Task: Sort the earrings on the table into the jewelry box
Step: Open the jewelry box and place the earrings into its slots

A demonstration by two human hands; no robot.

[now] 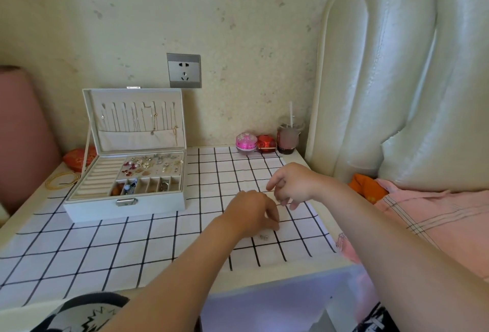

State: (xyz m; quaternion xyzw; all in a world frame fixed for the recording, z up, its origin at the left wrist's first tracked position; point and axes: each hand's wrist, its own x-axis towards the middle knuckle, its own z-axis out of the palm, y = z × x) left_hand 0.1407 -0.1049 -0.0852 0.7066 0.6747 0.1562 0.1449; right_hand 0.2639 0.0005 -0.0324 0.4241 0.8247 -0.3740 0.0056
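Two tiny stud earrings (263,237) sit on the checked worktop (132,247), just beside my left grip (251,214), its fingers bunched downward. Pinching anything? Can't tell. Right grip (289,188) hovers loosely curled, contents unclear too. These look featherlight, hard and easy to flick away, so I'd nip each by its head, fingertips only. Jewelry box (124,206) stands open, well apart.
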